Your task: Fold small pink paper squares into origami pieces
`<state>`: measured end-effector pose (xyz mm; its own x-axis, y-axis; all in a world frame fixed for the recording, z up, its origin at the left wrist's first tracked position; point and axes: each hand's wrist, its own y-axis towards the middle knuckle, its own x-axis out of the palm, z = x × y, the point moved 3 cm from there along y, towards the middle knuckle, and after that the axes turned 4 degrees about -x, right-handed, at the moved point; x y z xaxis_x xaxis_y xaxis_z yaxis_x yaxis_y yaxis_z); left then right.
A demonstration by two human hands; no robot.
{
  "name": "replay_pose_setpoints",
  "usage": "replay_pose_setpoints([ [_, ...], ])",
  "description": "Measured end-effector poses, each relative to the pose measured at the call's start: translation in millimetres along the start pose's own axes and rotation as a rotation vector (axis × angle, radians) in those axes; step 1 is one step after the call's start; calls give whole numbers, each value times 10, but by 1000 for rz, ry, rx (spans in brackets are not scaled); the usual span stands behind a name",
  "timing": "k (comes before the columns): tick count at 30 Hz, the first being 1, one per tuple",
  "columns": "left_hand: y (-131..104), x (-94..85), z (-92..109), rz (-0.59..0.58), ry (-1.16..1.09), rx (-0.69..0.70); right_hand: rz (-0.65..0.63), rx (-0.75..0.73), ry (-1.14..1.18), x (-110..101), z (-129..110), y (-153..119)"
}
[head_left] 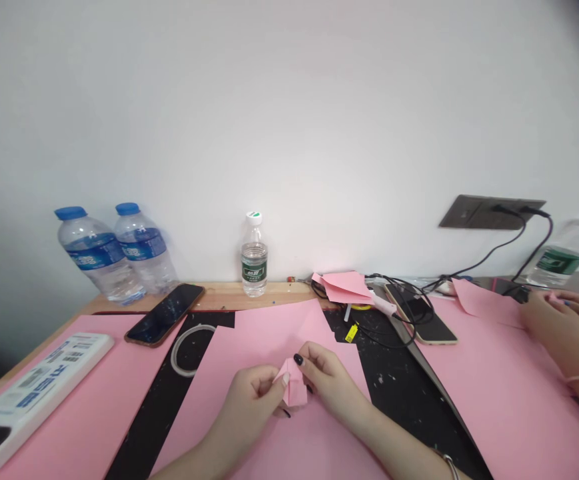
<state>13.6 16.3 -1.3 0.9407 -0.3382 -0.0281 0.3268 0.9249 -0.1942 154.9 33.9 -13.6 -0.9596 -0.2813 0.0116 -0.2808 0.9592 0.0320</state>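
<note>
A small piece of folded pink paper [295, 392] is held between my two hands, with crease lines on its face. My left hand [252, 400] pinches its left side, thumb on top. On the right, my right hand [330, 380] grips the upper right edge, its dark-nailed thumb pressed against the paper. Beneath both hands lie large pink sheets [269, 333] on a black mat [394, 380]. The fingers behind the folded paper are mostly hidden.
Two blue-capped bottles [99, 257], a phone [164, 313] and a white box-shaped item [39, 393] stand or lie left. A small water bottle [254, 260] is by the wall. Right are cables [409, 320], another phone [422, 313] and another person's hands [554, 327] with pink paper.
</note>
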Motion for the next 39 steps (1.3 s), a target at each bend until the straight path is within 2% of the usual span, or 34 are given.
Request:
replay_pose_setpoints([
  [6, 14, 5, -23, -37, -30, -21, 18, -7, 6, 2, -46, -5],
  [13, 2, 37, -13, -83, -80, -35, -76, -35, 11, 13, -65, -10],
  [17, 21, 25, -17, -68, -44, -33, 32, -48, -42, -16, -65, -1],
  [21, 39, -34, -5, 55, -76, 11, 198, -206, -123, -78, -180, -30],
  [23, 41, -45, -14, 65, -149, -19, 158, -290, -209, -59, -234, -55],
  [25, 39, -40, -31, 42, -216, -71, 128, -315, -295, -31, -246, -74],
  [30, 30, -27, -57, 29, -240, -144, 171, -317, -374, -12, -200, -77],
  [32, 31, -23, -53, 21, -249, -156, 189, -365, -420, -19, -199, -80],
  [39, 37, -23, -78, -8, -343, -176, 190, -747, -788, 4, -299, -176],
])
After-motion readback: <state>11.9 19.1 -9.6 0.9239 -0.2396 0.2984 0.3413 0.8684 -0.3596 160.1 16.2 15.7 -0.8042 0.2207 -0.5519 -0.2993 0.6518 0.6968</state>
